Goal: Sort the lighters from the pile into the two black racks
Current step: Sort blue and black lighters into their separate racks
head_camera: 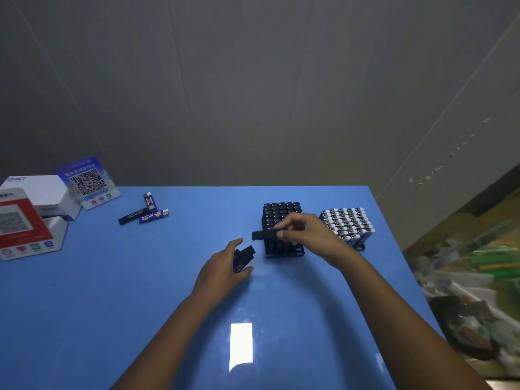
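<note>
**Two hands holding black lighters at the racks**

Two hands were over the blue table (112, 291). The left hand (225, 267), nearest the viewer, was curled round a small bunch of black lighters (243, 258), their ends protruding past the thumb. Just beyond and to its right, the right hand (305, 235) pinched a single black lighter (266, 235) between thumb and fingertips, held level against the front of the black-filled rack (282, 213). That rack stood directly behind the right hand's fingers, packed with dark-topped lighters. The second rack (349, 225), right of that wrist, was filled with silver-topped lighters. Far to the left of both hands, three loose lighters (146, 212) lay together, one black and two blue. Further left stood white boxes (36, 209) and a QR-code card (88, 182).
</note>
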### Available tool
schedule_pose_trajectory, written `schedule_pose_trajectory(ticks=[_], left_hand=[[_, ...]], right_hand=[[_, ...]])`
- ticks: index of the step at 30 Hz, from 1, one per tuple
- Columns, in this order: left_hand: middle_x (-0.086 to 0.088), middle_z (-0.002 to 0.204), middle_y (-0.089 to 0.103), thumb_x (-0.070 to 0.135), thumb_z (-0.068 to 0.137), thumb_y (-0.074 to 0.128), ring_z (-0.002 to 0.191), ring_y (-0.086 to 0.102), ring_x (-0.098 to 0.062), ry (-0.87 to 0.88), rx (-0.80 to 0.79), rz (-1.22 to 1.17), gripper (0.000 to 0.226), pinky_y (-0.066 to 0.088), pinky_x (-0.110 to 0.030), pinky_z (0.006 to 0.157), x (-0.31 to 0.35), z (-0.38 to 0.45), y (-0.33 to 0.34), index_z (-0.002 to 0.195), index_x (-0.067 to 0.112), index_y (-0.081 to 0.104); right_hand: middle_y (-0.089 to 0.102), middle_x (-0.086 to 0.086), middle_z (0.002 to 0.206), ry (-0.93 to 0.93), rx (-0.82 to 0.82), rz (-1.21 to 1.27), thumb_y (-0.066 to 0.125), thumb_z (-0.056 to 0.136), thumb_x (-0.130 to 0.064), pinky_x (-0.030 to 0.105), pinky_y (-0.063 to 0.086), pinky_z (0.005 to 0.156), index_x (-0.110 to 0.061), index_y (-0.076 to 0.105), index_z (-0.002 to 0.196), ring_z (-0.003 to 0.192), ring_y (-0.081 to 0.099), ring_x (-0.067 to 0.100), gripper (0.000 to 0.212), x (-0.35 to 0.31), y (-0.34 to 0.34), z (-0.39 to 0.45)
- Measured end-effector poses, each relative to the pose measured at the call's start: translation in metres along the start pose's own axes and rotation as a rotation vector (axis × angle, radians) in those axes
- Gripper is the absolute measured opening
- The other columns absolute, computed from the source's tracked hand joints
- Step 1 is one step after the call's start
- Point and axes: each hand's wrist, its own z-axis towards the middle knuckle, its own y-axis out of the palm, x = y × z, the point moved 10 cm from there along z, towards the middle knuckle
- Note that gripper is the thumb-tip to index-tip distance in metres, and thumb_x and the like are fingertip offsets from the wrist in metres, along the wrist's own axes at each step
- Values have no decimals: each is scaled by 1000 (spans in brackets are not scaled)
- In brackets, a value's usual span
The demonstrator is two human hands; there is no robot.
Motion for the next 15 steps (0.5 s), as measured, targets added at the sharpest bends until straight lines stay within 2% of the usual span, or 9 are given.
schedule_pose_trajectory(ticks=[2,4,6,8,11,13,15], left_hand=[[7,114,61,41,87,72,106,61,-17,-5,12,-7,71,50,-32,90,1,0,-3,147,34,36],[6,117,62,41,87,72,107,60,-16,-9,18,-9,71,50,-31,90,2,0,-5,147,34,36],[5,119,62,40,87,72,106,60,-16,-16,23,-17,71,50,-30,90,3,0,-6,148,34,36],[7,119,61,40,88,72,106,61,-15,-30,34,-25,71,50,-30,91,4,-1,-6,148,34,35],[7,118,61,41,88,71,105,61,-16,-47,47,-20,71,50,-31,90,7,-1,-5,148,34,35],[6,120,62,42,87,71,105,61,-16,-61,46,-14,71,51,-32,90,10,0,0,148,36,34],[5,123,61,42,88,71,107,61,-17,-72,44,-12,71,51,-33,91,15,0,5,148,36,34]], right_hand=[[72,14,86,34,37,17,77,84,-7,38,49,85,-15,70,87,84,66,18,11,9,-9,1],[74,13,87,43,44,54,77,82,-2,39,49,89,-12,67,85,86,68,18,15,13,-13,1],[70,5,83,25,22,45,75,83,0,32,49,83,-11,64,91,81,65,14,18,11,-12,2],[64,-2,84,1,-16,-4,73,85,0,30,49,78,-15,61,107,76,61,11,29,6,-9,3],[61,3,92,-91,-45,-109,71,87,-3,36,55,81,-36,54,128,73,61,12,55,-1,-10,4],[59,9,96,-148,-45,-175,70,87,-3,37,56,79,-41,54,127,72,60,14,58,-2,-13,3],[58,6,91,-176,-28,-207,70,86,-1,38,56,78,-39,57,120,69,57,14,53,0,-19,3]])
